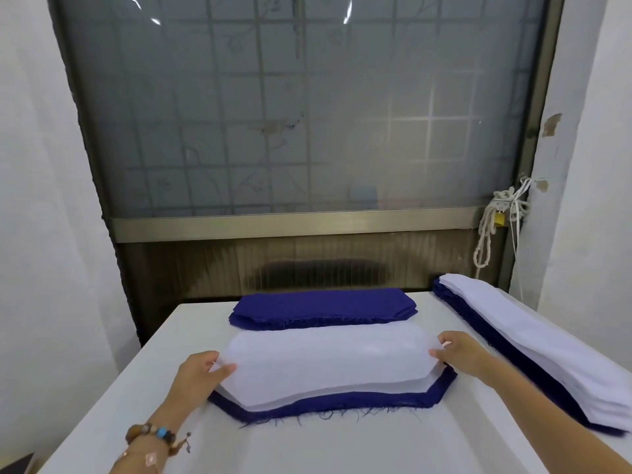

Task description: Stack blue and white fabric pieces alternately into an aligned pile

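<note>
White tabletop [307,449]: a long white fabric piece [325,364] lies left-right over a frayed blue fabric piece [342,403]; left hand [196,374] and right hand [461,352] pinch its ends between their fingers.

White table [325,449] under blue pile [323,306], white-topped pile [325,364], long side stack [533,347]

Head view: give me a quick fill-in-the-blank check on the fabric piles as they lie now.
The left hand and right hand pinch the ends of a thin ____ fabric piece. Beneath it, a frayed ____ fabric layer shows along the near edge. On the white table, the long white-topped fabric pile lies on the ____ side.
Missing: white; blue; right.
</note>
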Motion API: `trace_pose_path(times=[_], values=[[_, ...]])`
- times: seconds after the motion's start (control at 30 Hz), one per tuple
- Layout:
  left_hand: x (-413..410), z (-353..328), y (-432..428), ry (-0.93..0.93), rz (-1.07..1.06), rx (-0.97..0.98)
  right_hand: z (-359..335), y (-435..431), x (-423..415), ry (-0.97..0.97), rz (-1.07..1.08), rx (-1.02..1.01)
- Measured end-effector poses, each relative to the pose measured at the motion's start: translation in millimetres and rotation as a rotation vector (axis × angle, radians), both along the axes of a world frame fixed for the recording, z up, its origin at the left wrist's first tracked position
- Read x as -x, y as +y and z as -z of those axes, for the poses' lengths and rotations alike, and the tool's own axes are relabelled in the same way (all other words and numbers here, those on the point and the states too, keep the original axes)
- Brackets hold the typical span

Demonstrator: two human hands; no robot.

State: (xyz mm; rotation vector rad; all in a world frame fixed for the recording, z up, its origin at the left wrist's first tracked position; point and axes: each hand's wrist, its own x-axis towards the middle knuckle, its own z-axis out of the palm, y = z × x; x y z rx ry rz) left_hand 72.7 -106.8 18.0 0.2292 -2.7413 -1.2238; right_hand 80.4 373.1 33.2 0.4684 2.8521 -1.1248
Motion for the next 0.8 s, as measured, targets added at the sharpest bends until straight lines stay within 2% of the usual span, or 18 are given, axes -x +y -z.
trace_pose_path(times=[0.23,0.43,0.57,0.7,0.8], values=[[-14.3,27.7,-2.0,0.071,0.040,-0.100,27.9,-5.0,-11.5,0.070,0.071,-0.004],[-17.0,26.3,4.0,0.149,0.009,-0.101,28.2,-2.4,-6.3,0.067,0.080,-0.027],[-15.8,28.7,9.1,0.136,-0.020,-0.070,31.3,-2.6,-5.7,0.080,0.101,-0.022],[-11.6,30.6,8.7,0.159,-0.044,-0.046,32.5,-2.4,-7.3,0.090,0.119,-0.086],[-6.0,31.8,5.3,0.177,-0.125,-0.031,32.6,-3.1,-5.8,0.102,0.116,-0.213]])
